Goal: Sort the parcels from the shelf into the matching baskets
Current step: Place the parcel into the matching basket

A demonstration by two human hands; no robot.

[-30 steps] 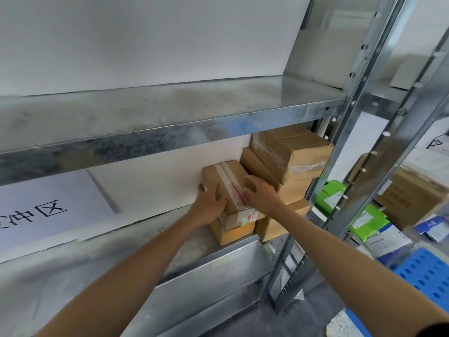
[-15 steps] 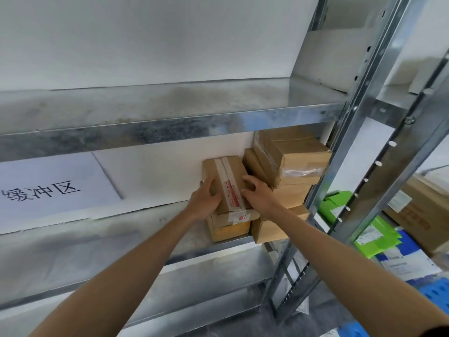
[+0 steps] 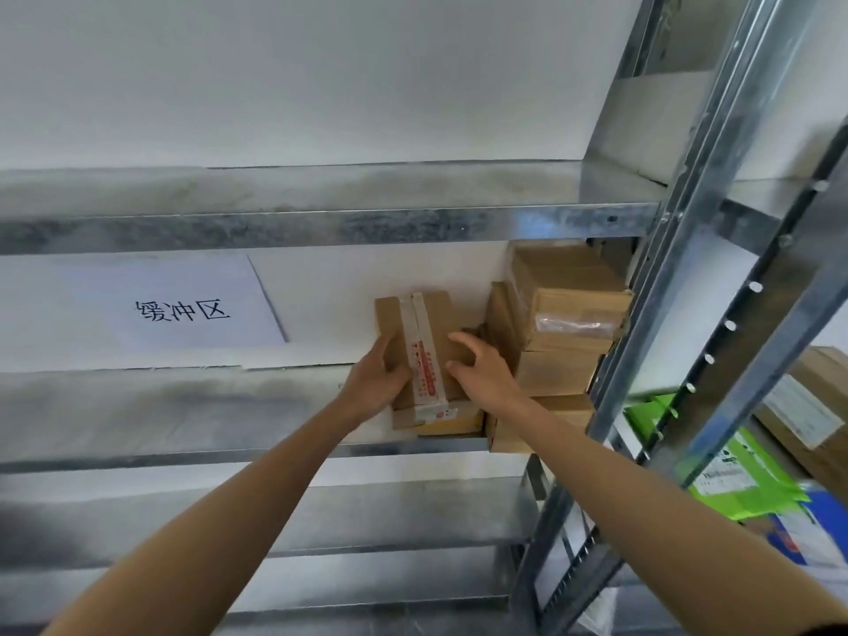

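Observation:
A brown cardboard parcel (image 3: 433, 321) with a white tape strip printed in red stands tilted on the middle metal shelf (image 3: 183, 406), on top of a flatter yellowish box (image 3: 452, 422). My left hand (image 3: 374, 383) grips its left side, fingers curled round the edge. My right hand (image 3: 486, 374) holds its right side with thumb and fingers spread round the corner. A stack of more cardboard parcels (image 3: 564, 323) stands right beside it, against the shelf's upright post. No baskets are in view.
A white paper sign (image 3: 179, 309) with black characters hangs on the wall behind the shelf. The upper shelf (image 3: 321, 222) overhangs the parcels. Diagonal steel posts (image 3: 688, 250) rise at right; beyond them lie green and blue packets (image 3: 743, 475) and another carton (image 3: 821, 415).
Both hands stay on the taped parcel, which has tipped up a little more. The camera has swung up and left, so the wall sign shows in full.

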